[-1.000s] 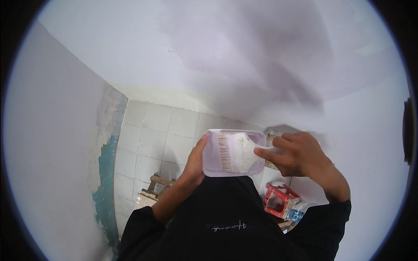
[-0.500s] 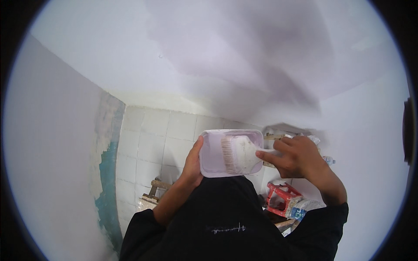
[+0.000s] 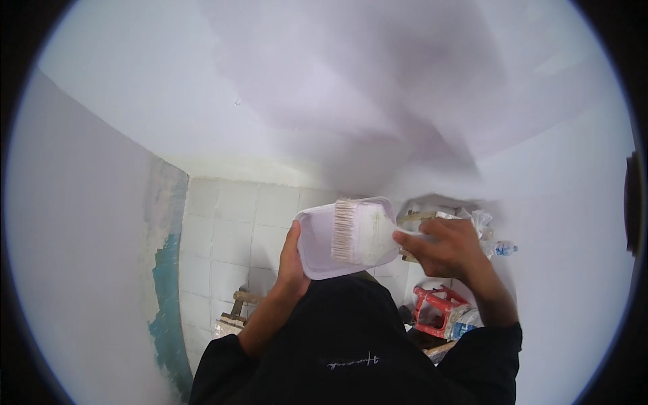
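My left hand [image 3: 292, 266] grips the left side of a shallow rectangular paint tub [image 3: 314, 237] with pale lilac paint on its inside. The thumb lies along the rim, and the other fingers are mostly hidden. In my right hand [image 3: 442, 248], closed round the handle, is a wide paintbrush [image 3: 368, 234]. Its pale bristles point left and lie over the tub, with their upper end at the far rim. Paint coats the brush's broad white head. Whether the bristles touch the tub's inside I cannot tell.
Ahead rises a wall [image 3: 283, 74] with a lilac patch; a left wall bears a teal strip [image 3: 167, 283]. White floor tiles [image 3: 229, 229] lie below. At the right are a red plastic stool [image 3: 435, 309], a plastic bottle [image 3: 505, 248] and clutter. A wooden-handled tool [image 3: 237, 304] lies lower left.
The tub has shifted slightly left and tilted, its right side higher. My right hand and the brush have moved a little left, with the bristles now at the far rim.
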A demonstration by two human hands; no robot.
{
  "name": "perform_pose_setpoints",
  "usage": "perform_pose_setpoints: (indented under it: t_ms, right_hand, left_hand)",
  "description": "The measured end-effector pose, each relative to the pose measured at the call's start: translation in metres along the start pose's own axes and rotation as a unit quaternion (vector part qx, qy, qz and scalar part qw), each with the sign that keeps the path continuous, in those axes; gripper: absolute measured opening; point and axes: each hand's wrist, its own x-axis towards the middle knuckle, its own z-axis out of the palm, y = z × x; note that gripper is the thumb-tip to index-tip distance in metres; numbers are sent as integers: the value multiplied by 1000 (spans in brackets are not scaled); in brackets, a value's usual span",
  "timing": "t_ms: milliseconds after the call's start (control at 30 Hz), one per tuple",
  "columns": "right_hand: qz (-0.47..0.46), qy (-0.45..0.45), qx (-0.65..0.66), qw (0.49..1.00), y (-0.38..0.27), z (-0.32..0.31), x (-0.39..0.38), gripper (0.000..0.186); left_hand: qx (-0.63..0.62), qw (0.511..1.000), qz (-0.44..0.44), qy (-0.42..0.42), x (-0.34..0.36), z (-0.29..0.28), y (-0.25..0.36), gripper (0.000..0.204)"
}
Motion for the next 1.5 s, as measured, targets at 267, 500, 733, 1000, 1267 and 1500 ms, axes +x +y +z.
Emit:
perform_pose_setpoints:
  t_ms: [267,500,733,1000,1267,1500]
  right_hand:
    - [8,116,65,991,-14,30,6,35]
    - [74,183,162,967,-26,51,3,35]
    - [172,309,238,905,-29,106,-5,37]
    - [406,302,360,784,-10,203,17,29]
    - [495,364,277,739,-4,344,51,39]
    - [488,415,299,707,-5,389,87,41]
  left_hand:
    - [-14,1000,26,-6,6,-12,4,56]
    - [-5,997,71,23,7,-19,15,56]
    - [-50,991,118,35,10,-40,23,58]
    - [-91,971,194,110,-17,-89,53,59]
    - [-64,973,175,138,-62,-99,55,60]
    - [-71,983,114,126,-74,-128,26,65]
